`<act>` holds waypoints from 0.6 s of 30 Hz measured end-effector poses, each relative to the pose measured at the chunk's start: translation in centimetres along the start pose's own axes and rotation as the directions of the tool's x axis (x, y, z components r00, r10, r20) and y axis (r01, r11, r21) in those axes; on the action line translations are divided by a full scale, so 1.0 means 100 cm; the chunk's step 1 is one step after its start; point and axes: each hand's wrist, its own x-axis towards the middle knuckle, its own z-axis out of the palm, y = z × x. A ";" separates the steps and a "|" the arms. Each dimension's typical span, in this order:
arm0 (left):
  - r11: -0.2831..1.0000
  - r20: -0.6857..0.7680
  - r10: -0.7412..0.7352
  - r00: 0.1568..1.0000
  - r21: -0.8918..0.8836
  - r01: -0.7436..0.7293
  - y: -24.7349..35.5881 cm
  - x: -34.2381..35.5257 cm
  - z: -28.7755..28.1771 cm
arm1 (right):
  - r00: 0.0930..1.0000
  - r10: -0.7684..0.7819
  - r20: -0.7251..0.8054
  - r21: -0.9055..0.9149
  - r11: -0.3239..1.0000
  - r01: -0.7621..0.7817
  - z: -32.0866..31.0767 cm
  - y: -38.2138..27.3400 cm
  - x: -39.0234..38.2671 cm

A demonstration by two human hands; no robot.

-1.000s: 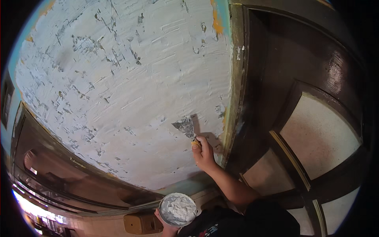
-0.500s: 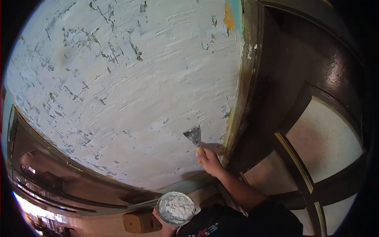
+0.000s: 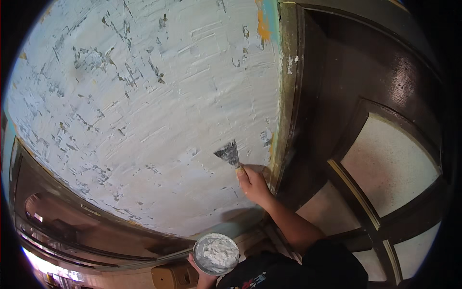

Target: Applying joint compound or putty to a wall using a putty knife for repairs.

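Note:
My right hand (image 3: 253,184) is closed around the handle of a putty knife (image 3: 228,153). The knife's wide metal blade, smeared grey and white, points up and left against or just in front of the wall (image 3: 159,115); whether it touches I cannot tell. White filler covers much of that wall in rough ridges, with grey patches showing through. Low in front of my body, my left hand (image 3: 204,278) grips a round bowl (image 3: 216,254) from its left side and below. Thick white putty (image 3: 219,251) lies inside it. Most of the left fingers are hidden under the bowl.
A wooden frame edge (image 3: 284,96) borders the wall on the right, beside dark panelling with pale panels (image 3: 392,166). Along the lower left runs a brown wooden frame (image 3: 67,212). A brown stool (image 3: 168,276) stands on the floor left of the bowl.
My right hand and the putty knife have moved up and slightly left along the wall. The bowl stays in my left hand. The whole view has shifted a little.

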 end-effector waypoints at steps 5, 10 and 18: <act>0.999 -0.048 -0.005 0.999 -0.037 0.003 0.001 -0.010 0.012 | 0.995 0.081 0.054 0.093 0.992 -0.086 0.000 0.066 -0.032; 0.997 -0.086 0.006 0.996 -0.073 -0.012 0.005 -0.009 0.022 | 1.000 0.002 -0.015 0.072 0.997 -0.001 -0.004 0.092 -0.082; 0.978 -0.200 -0.034 0.979 -0.207 -0.008 -0.002 -0.023 0.022 | 0.979 -0.158 -0.126 -0.137 0.981 0.140 -0.024 0.007 -0.008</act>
